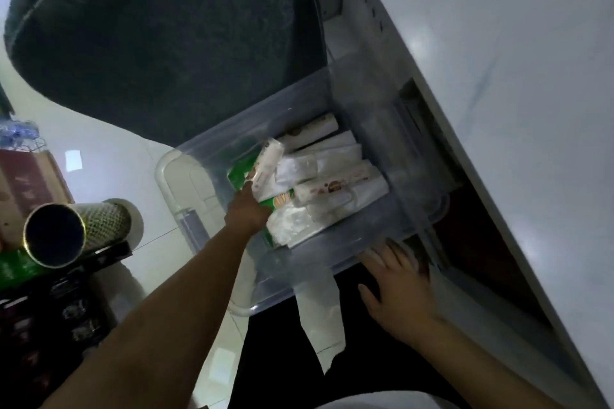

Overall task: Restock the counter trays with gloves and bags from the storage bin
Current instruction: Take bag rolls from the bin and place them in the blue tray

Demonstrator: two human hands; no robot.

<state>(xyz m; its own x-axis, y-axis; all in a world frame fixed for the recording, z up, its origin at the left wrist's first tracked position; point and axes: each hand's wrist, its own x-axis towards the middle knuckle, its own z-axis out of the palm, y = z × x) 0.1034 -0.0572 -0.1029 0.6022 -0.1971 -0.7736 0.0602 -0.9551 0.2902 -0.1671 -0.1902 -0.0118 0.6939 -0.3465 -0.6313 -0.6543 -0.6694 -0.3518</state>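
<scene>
A clear plastic storage bin (206, 156) stands on the floor beside the white counter. Inside lie several white rolled packs of bags (335, 156) and a green-and-white packet (280, 201). My left hand (247, 209) reaches into the bin and grips one white roll (267, 164), lifted on end above the others. My right hand (397, 289) lies with fingers spread against the bin's near right wall. A loose white plastic bag (324, 319) hangs down from under the bin's near edge.
A dark green cushioned seat (159, 33) fills the top left. The white counter side (498, 76) runs down the right. At left stand a metal cylinder with mesh (79, 231), a cardboard box (26, 183) and dark crates (53, 305). Pale floor tiles lie between.
</scene>
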